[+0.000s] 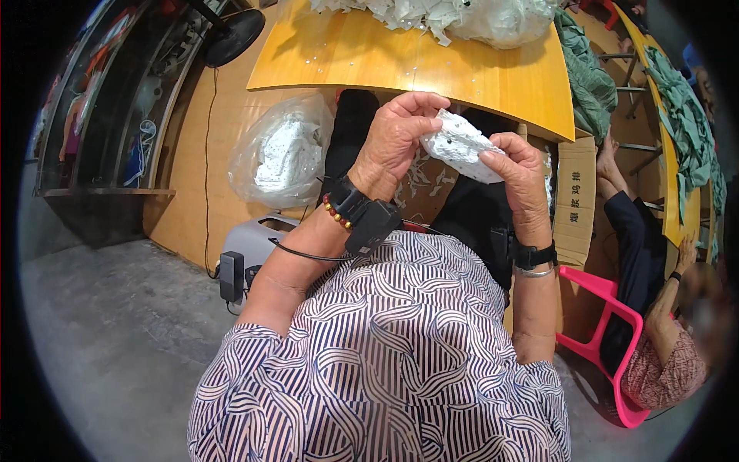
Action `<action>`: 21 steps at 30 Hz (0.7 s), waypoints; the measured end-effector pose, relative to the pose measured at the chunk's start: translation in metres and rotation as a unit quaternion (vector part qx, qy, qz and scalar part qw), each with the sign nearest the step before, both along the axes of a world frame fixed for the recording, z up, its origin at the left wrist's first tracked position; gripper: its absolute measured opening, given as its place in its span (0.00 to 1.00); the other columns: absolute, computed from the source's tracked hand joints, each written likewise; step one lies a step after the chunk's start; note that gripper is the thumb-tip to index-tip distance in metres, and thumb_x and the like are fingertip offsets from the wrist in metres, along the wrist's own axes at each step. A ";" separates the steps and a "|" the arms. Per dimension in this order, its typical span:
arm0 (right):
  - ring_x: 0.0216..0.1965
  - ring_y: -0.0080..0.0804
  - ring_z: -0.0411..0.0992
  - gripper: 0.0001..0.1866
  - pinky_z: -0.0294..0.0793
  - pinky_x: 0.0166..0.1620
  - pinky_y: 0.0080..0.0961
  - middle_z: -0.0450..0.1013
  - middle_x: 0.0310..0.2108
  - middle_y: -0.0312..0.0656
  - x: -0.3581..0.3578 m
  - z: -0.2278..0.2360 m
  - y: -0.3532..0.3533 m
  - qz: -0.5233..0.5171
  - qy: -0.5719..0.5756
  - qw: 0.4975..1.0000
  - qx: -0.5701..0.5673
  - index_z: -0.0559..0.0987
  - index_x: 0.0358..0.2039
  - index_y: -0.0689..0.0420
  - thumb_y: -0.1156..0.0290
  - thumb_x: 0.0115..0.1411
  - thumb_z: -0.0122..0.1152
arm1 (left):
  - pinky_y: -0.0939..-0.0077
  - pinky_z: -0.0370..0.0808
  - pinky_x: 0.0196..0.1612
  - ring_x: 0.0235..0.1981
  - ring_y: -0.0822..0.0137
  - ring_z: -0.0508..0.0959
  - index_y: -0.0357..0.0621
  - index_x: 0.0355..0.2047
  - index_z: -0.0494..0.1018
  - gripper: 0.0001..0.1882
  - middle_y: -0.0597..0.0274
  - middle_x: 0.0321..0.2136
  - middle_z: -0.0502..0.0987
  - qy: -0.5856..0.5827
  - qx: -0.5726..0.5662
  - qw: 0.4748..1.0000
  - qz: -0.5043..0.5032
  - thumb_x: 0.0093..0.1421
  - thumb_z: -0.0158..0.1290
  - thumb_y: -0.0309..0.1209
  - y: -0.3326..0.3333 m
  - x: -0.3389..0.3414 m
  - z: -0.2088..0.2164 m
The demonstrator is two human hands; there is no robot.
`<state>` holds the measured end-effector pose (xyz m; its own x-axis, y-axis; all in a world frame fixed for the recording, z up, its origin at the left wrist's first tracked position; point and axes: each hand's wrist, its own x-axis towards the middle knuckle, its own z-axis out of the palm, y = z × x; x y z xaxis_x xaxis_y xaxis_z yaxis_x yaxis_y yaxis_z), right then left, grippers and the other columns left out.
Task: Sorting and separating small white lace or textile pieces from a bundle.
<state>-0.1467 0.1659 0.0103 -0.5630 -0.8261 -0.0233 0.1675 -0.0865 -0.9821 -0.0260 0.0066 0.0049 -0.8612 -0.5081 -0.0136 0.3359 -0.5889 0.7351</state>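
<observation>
Left hand [394,138] pinches speckled bundle [462,148] — bag [245,171] holds white pieces [288,158].

A yellow wood-grain surface [331,65] crosses the top of the frame. On it lie heaped white scraps [412,14], a translucent plastic bag [519,27] beside them, and scattered pale flecks [416,69].

one held speckled piece [466,148]; one beaded bracelet [333,212]; two yellow tables [400,65]; one pink chair [589,284]
</observation>
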 end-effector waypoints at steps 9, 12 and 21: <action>0.30 0.18 0.69 0.08 0.67 0.38 0.15 0.72 0.28 0.33 -0.019 0.004 -0.001 -0.011 -0.059 0.998 -0.030 0.76 0.31 0.61 0.76 0.48 0.61 | 0.82 0.71 0.38 0.32 0.73 0.74 0.35 0.36 0.72 0.13 0.61 0.31 0.74 -0.042 -0.042 0.998 0.011 0.47 0.53 0.17 -0.013 0.008 -0.008; 0.30 0.19 0.69 0.09 0.67 0.38 0.16 0.72 0.29 0.34 -0.023 0.002 -0.005 0.000 -0.143 0.988 -0.060 0.75 0.32 0.61 0.75 0.50 0.60 | 0.81 0.71 0.39 0.33 0.72 0.74 0.35 0.36 0.71 0.13 0.60 0.31 0.74 -0.025 -0.004 1.000 0.005 0.48 0.51 0.17 -0.011 0.006 -0.009; 0.31 0.20 0.70 0.08 0.68 0.37 0.15 0.73 0.30 0.36 -0.026 0.006 -0.013 0.016 -0.167 0.984 -0.052 0.74 0.34 0.62 0.73 0.53 0.56 | 0.78 0.72 0.40 0.33 0.70 0.75 0.35 0.38 0.70 0.12 0.60 0.32 0.74 -0.013 0.039 0.999 -0.020 0.51 0.49 0.18 -0.009 0.007 -0.009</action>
<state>-0.1722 0.1532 0.0165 -0.5119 -0.8511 -0.1168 0.4846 -0.1739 -0.8573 -0.0192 -0.0022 -0.0037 -0.8795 -0.4701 -0.0746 0.2928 -0.6579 0.6939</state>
